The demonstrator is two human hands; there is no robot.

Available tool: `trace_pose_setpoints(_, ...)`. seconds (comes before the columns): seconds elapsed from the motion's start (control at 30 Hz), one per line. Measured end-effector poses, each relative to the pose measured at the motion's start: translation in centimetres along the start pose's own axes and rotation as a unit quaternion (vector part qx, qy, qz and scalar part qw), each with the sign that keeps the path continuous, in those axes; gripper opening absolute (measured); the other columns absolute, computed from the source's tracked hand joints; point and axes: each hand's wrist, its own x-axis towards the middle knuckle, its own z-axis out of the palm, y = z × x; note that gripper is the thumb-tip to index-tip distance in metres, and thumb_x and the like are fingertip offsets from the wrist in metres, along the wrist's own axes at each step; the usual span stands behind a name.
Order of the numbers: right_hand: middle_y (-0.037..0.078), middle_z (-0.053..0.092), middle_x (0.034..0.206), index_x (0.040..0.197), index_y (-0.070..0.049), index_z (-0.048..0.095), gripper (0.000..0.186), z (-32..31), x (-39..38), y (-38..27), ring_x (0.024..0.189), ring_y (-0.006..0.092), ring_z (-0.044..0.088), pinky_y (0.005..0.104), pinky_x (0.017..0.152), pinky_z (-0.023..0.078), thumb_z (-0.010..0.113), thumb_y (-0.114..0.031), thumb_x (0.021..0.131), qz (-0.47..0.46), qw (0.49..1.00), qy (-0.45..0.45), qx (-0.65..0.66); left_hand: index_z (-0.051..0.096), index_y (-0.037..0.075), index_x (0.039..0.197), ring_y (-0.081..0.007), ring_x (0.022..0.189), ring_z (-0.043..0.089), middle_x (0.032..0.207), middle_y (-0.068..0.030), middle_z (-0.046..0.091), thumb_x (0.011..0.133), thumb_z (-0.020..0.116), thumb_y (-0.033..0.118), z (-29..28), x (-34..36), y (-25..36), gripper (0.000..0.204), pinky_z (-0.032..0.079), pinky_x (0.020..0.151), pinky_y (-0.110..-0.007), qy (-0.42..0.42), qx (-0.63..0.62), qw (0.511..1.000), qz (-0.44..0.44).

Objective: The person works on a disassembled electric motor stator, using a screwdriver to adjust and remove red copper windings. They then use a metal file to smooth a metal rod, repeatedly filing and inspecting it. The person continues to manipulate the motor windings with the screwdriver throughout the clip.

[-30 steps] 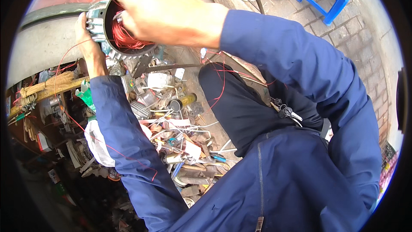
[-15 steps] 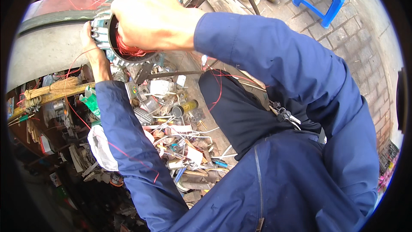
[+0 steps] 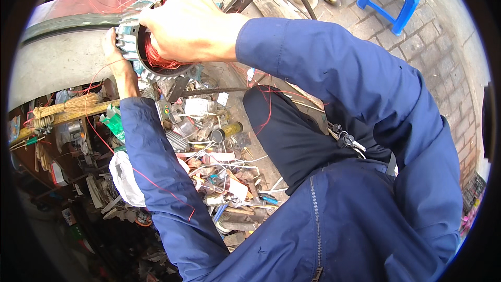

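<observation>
Bracing the finned motor stator point(image 3: 136, 52) from behind, the left hand point(image 3: 112, 47) gripped its rim against the grey drum point(image 3: 62, 62), so the right hand point(image 3: 190, 28), fingers curled, could cover its red copper windings point(image 3: 159, 61).

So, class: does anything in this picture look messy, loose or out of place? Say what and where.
Yes. Loose red wire bulges out of the round metal motor part gripped between the left hand and right hand. One strand trails down the left sleeve. Below lies a jumbled heap of scrap parts.
</observation>
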Motion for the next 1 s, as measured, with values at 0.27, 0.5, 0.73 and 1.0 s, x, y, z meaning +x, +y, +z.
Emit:
trace_pose_setpoints(0.27, 0.021, 0.071, 0.074, 0.112, -0.007, 0.065, 0.023, -2.3, -2.5, -0.1, 0.068, 0.0416, 0.072, 0.0543, 0.064, 0.057, 0.062, -0.020, 0.093, -0.006, 0.998, -0.059, -0.008, 0.063, 0.003, 0.132, -0.0192, 0.114, 0.059, 0.125, -0.0080, 0.063, 0.104, 0.063, 0.039, 0.8, -0.9, 1.3, 0.046, 0.045, 0.104, -0.035, 0.014, -0.034, 0.999, -0.034)
trace_pose_setpoints(0.5, 0.015, 0.066, 0.065, 0.109, -0.013, 0.061, 0.020, -4.6, -8.2, 0.7, 0.062, 0.0383, 0.070, 0.0509, 0.057, 0.055, 0.066, -0.029, 0.100, 0.099, 0.994, 0.001, 0.050, 0.064, 0.001, 0.133, -0.0205, 0.115, 0.058, 0.126, -0.0097, 0.064, 0.105, 0.061, 0.038, 1.1, -1.1, 1.7, 0.047, 0.044, 0.104, -0.034, 0.031, 0.045, 0.999, -0.002)
trace_pose_setpoints(0.73, 0.016, 0.065, 0.065, 0.110, -0.012, 0.060, 0.018, -6.8, -7.4, 0.3, 0.060, 0.0400, 0.068, 0.0502, 0.055, 0.053, 0.064, -0.028, 0.102, 0.004, 0.998, -0.052, -0.030, 0.062, -0.003, 0.130, -0.0240, 0.117, 0.056, 0.126, -0.0129, 0.062, 0.104, 0.059, 0.040, 1.8, -1.3, 2.4, 0.050, 0.041, 0.107, -0.036, 0.042, 0.022, 0.999, -0.009)
trace_pose_setpoints(1.0, 0.016, 0.063, 0.064, 0.110, -0.012, 0.058, 0.019, -7.5, -8.1, -1.1, 0.061, 0.0401, 0.067, 0.0518, 0.056, 0.051, 0.063, -0.028, 0.103, 0.055, 0.994, -0.090, -0.039, 0.060, -0.002, 0.132, -0.0221, 0.115, 0.056, 0.124, -0.0123, 0.062, 0.102, 0.060, 0.040, 1.9, -1.8, 2.4, 0.051, 0.041, 0.105, -0.034, 0.045, 0.034, 0.998, 0.010)
